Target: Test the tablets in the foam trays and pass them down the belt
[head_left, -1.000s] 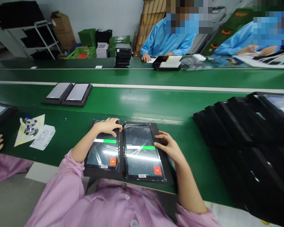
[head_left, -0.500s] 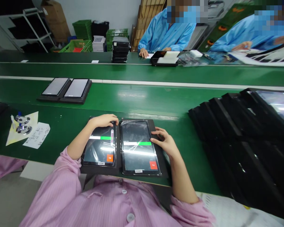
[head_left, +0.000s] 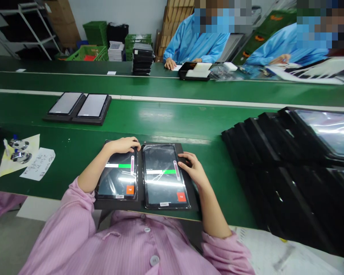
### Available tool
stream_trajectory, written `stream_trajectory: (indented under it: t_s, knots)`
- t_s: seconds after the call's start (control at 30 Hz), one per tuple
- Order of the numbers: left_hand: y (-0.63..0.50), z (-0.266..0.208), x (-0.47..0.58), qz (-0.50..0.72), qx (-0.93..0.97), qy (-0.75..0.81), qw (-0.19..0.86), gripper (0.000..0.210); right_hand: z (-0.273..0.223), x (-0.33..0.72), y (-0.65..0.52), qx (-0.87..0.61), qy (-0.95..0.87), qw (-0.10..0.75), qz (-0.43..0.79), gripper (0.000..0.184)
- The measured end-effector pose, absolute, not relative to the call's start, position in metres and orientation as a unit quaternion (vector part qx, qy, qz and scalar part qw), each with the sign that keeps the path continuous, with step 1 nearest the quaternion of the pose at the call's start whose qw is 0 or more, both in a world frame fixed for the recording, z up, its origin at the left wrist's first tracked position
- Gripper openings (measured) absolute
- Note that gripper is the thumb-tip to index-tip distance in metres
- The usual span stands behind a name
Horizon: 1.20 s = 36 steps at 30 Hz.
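Lower centre of frame: two lit tablets (head_left: 160, 187) on one black holder (head_left: 192, 194). Hands apart: left hand (head_left: 124, 145) at the top right edge of the left tablet (head_left: 114, 178), right hand (head_left: 193, 169) at the right edge of the right tablet (head_left: 154, 156); grip cannot be told. Upper left: two grey-screened tablets (head_left: 92, 105).

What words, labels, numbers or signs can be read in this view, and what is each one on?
"Fail": orange-red button on the left near tablet.
"Fail": red button on the right near tablet.
Too small to read: the heading above the white-and-green bar on the right near tablet; the white stickers along both near tablets' lower edges.
Too blurred to read: handwriting on the white paper note.
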<state>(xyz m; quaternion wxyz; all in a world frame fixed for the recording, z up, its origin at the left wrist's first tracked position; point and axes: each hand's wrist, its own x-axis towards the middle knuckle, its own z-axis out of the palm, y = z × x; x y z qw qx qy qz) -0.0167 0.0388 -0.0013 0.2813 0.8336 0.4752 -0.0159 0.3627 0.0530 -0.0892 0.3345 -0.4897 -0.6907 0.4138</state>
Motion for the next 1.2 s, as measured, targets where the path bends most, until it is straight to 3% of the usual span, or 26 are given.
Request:
stream_trajectory:
  t_s: [0.3,0.5,0.77,0.93,1.03,1.1,1.2]
  knots:
    - [0.04,-0.002,-0.02,0.017,0.836,0.457,0.304,0.028,-0.088,0.361,0.053,-0.491,-0.69,0.329,0.418,0.039]
    - [0.036,0.005,-0.022,-0.007,0.776,0.575,0.26,0.057,-0.089,0.36,0.054,-0.489,-0.694,0.329,0.414,0.039]
    - [0.037,0.017,-0.021,-0.013,0.776,0.608,0.171,0.041,-0.089,0.363,0.055,-0.484,-0.703,0.319,0.412,0.039]
    - [0.038,0.019,-0.008,0.0,0.759,0.644,0.094,0.013,-0.09,0.364,0.055,-0.482,-0.706,0.323,0.406,0.039]
    - [0.031,0.028,-0.002,-0.021,0.767,0.639,0.05,0.015,-0.089,0.364,0.055,-0.481,-0.706,0.321,0.409,0.039]
    - [0.021,0.039,-0.003,-0.045,0.788,0.608,0.091,0.015,-0.089,0.364,0.055,-0.48,-0.706,0.321,0.41,0.038]
    - [0.005,0.058,-0.014,-0.092,0.795,0.533,0.275,0.015,-0.089,0.363,0.055,-0.479,-0.706,0.321,0.41,0.038]
